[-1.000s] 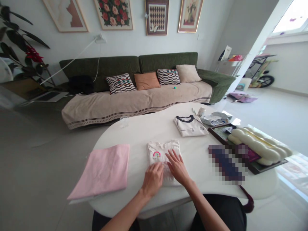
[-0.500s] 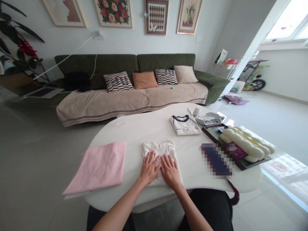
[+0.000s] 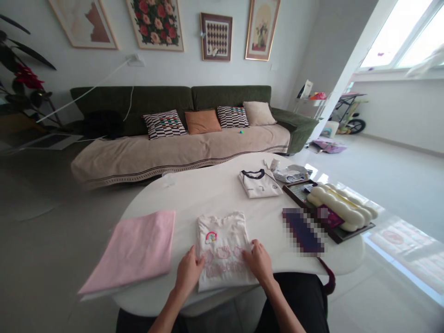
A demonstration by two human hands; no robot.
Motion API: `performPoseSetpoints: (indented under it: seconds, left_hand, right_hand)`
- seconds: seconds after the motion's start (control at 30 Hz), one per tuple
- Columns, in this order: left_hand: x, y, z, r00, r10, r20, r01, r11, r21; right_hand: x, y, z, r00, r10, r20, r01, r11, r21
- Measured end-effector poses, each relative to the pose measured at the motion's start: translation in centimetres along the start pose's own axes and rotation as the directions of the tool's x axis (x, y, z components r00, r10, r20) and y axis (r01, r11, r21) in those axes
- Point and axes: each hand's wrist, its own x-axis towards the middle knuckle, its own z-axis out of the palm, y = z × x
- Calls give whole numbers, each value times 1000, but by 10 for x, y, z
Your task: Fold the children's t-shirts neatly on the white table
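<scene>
A folded white shirt (image 3: 225, 252) lies flat near the table's front edge, with a small rainbow patch and pale pink figures on its front. At its left edge, my left hand (image 3: 189, 273) is closed, its thumb on the fabric. My right hand (image 3: 258, 261) pinches the opposite edge with curled fingers; the fingertips under the cloth are hidden. To the left lies a folded pink cloth (image 3: 138, 247), partly over the table edge. Farther back rests a second folded shirt (image 3: 260, 184), white with a dark collar.
On the white table (image 3: 194, 194), a dark-rimmed tray (image 3: 338, 238) at the right bears a puffy cream object (image 3: 342, 206). Beside it lies a blurred dark item (image 3: 303, 231) with a strap over the edge. A plastic packet (image 3: 291, 173) sits behind. Beyond stands a green sofa (image 3: 229, 95).
Both hands have moved apart from flat on the white shirt's middle to its two side edges, uncovering the rainbow and pink print. The fingers have curled. The camera view has shifted slightly.
</scene>
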Motion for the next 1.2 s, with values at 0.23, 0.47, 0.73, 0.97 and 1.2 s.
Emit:
performPoseSetpoints:
  seconds: [0.23, 0.47, 0.73, 0.97, 1.2]
  left_hand:
    - [3, 12, 4, 997, -54, 59, 66, 975, -214]
    - [5, 21, -6, 965, 27, 260, 199, 571, -797]
    - [2, 45, 2, 886, 145, 440, 423, 136, -896]
    - [55, 115, -19, 855, 363, 371, 350, 125, -928]
    - [189, 220, -32, 870, 446, 210, 110, 240, -965]
  right_hand:
    - [8, -9, 5, 996, 49, 78, -57, 993, 104]
    - [20, -8, -6, 991, 35, 130, -69, 960, 272]
    - [27, 7, -15, 960, -43, 277, -131, 806, 578]
    - [92, 24, -87, 937, -110, 331, -189, 638, 747]
    - [230, 35, -162, 991, -135, -14, 117, 798, 591]
